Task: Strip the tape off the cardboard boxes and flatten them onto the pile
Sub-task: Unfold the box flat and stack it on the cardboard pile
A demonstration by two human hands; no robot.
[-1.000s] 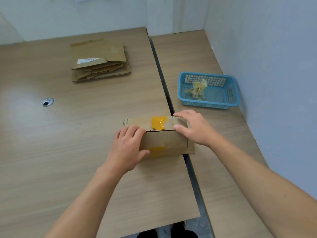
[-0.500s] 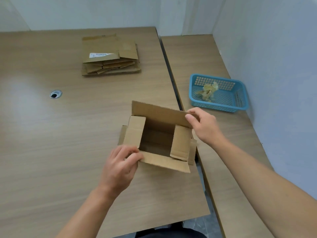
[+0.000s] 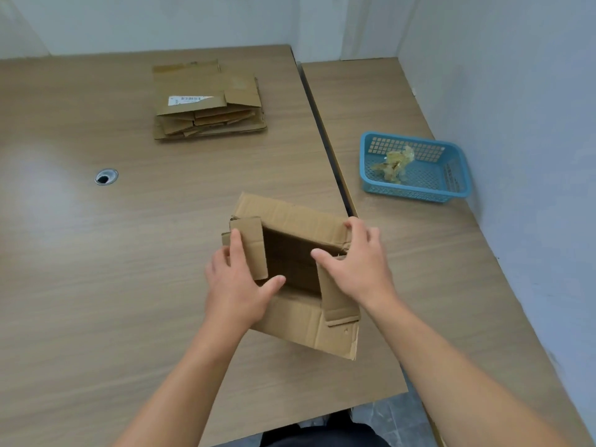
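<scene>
Cardboard box (image 3: 306, 324) sits open near the front edge of the left table (image 3: 129, 285), flaps spread. The left hand (image 3: 237, 285) clasps its left flap, thumb inside, and the right hand (image 3: 358, 269) grips the right side likewise. Well beyond lies the pile (image 3: 206, 101) of flattened boxes — crumpled tape (image 3: 393, 162) lies in a blue basket (image 3: 416, 191).

The side walls of the open brown cardboard box (image 3: 290, 217) are partly hidden by the left hand (image 3: 238, 285) and right hand (image 3: 361, 272). The print on the white paper label (image 3: 190, 100) is too small to be read.
</scene>
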